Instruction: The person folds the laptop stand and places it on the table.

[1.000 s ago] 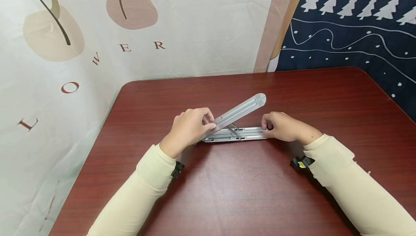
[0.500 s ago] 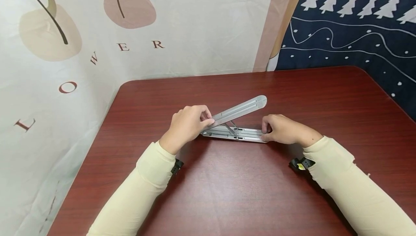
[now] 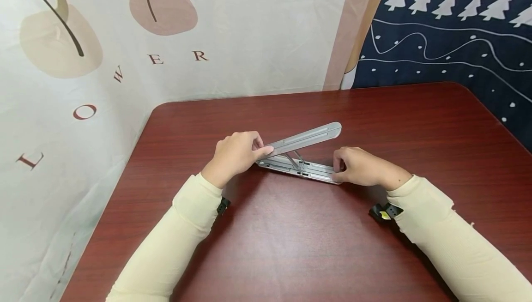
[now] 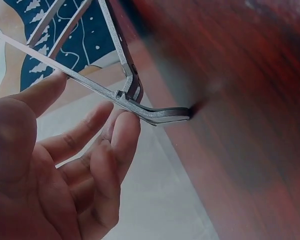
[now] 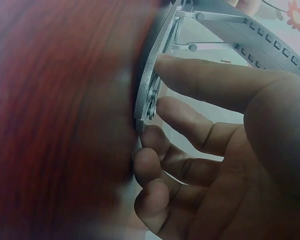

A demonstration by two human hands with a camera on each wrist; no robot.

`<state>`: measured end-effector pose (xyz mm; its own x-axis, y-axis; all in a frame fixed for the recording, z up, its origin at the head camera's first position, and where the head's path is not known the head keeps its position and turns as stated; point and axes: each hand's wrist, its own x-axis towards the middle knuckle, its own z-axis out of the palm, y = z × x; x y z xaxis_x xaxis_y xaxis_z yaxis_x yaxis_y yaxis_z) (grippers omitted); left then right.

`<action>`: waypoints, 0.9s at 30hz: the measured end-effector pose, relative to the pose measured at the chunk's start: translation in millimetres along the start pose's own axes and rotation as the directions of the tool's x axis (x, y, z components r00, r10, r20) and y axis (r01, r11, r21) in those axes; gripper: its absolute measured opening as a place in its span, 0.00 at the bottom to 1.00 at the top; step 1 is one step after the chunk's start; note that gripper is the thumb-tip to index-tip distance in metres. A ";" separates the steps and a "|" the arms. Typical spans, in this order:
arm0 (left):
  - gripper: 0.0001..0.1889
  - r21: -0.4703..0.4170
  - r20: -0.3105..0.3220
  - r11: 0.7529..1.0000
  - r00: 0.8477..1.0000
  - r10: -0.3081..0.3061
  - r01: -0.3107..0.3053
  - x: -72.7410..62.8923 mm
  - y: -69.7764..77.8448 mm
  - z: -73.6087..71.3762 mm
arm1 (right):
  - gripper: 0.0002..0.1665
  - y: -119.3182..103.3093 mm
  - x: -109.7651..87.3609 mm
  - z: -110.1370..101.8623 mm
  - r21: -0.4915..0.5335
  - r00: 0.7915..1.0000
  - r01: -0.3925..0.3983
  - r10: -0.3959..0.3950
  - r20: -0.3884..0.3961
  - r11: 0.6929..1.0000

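A silver metal folding laptop stand [image 3: 307, 139] is on the table, its upper plate raised at a slant above the slotted base [image 3: 320, 171]. Thin struts [image 5: 220, 17] join the two parts. My left hand [image 3: 234, 156] pinches the stand's hinge end, thumb on the upper plate; in the left wrist view the bent lip [image 4: 165, 115] sticks out past the fingers. At the base's right end, my right hand [image 3: 361, 168] holds it between thumb and fingers. Those fingertips [image 5: 147, 162] curl near the tabletop.
The dark red wooden table [image 3: 270, 237] has rounded back corners. Behind it hangs a pale cloth [image 3: 257, 39] with flowers and letters, and a navy cloth [image 3: 440, 52] with white trees at the right. Both forearms wear pale yellow sleeves with dark wrist straps.
My left hand has shifted left and away, taking the hinge end back, so the stand has turned slightly. The upper plate slants less in view. My right hand has stayed nearly still.
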<state>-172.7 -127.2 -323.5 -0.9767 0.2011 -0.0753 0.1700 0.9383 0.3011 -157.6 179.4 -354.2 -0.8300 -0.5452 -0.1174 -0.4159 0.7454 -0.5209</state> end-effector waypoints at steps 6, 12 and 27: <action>0.22 0.021 0.012 1.000 1.000 -0.019 0.018 6.1 -1.6 0.0 | 0.10 -1.6 0.7 2.0 0.005 1.000 0.006 -0.006 0.021 1.000; 0.25 0.035 0.029 0.999 0.999 -0.033 0.032 12.1 -4.0 0.1 | 0.10 -3.8 1.0 5.7 -0.003 0.999 0.014 -0.014 0.039 1.000; 0.23 -0.046 0.051 0.999 0.999 -0.001 0.004 27.0 -4.4 0.6 | 0.11 -12.4 -2.4 11.3 0.016 0.996 0.083 -0.083 0.019 0.996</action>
<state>-199.8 -125.7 -327.4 -0.9689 0.2140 -0.1244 0.1601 0.9250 0.3445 -146.2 167.1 -357.0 -0.7851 -0.6129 -0.0900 -0.4777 0.6915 -0.5419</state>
